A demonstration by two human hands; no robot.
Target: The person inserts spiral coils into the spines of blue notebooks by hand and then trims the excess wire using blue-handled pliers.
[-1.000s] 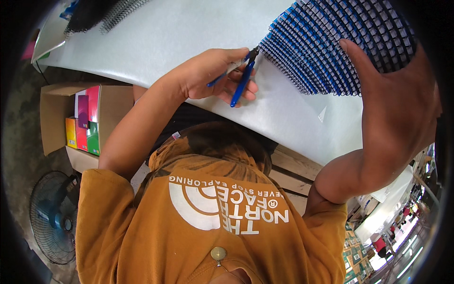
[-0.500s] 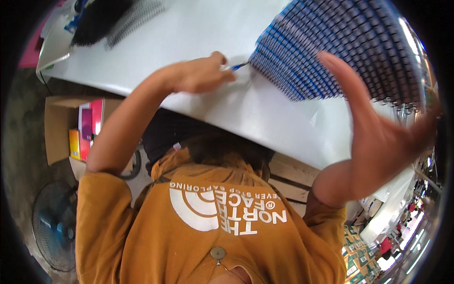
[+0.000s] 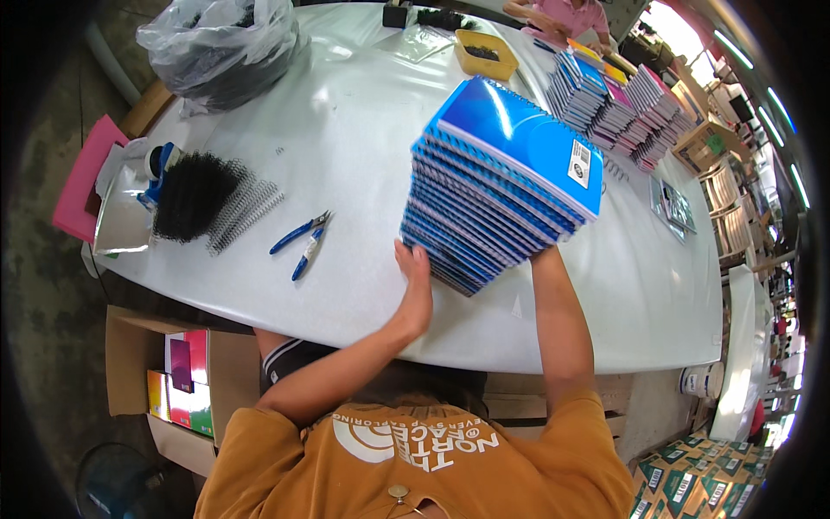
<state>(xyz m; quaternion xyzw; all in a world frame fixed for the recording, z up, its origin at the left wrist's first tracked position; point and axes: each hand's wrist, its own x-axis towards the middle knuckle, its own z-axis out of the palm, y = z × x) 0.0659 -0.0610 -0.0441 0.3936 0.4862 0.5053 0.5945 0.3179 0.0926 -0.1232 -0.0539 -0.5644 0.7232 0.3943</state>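
A tall, leaning stack of blue spiral notebooks stands on the white table, coil edges toward me. My left hand is upright at its lower left corner, fingers stretched out and touching the side. On the right, my right hand reaches against the stack's near lower side; its fingers are hidden behind the notebooks. Blue-handled cutting pliers lie with their jaws apart, left of the stack. Farther left is a pile of black wire coils.
A grey plastic bag stands at the far left, a yellow tray at the back. More notebook stacks are at the back right, near another person in pink. Below the table's left edge sits an open carton of notebooks.
The view has shifted, showing more table. Both hands have come to the notebook stack; the right was raised beside it. A blue-handled tool was at my left fingers; pliers now lie left.
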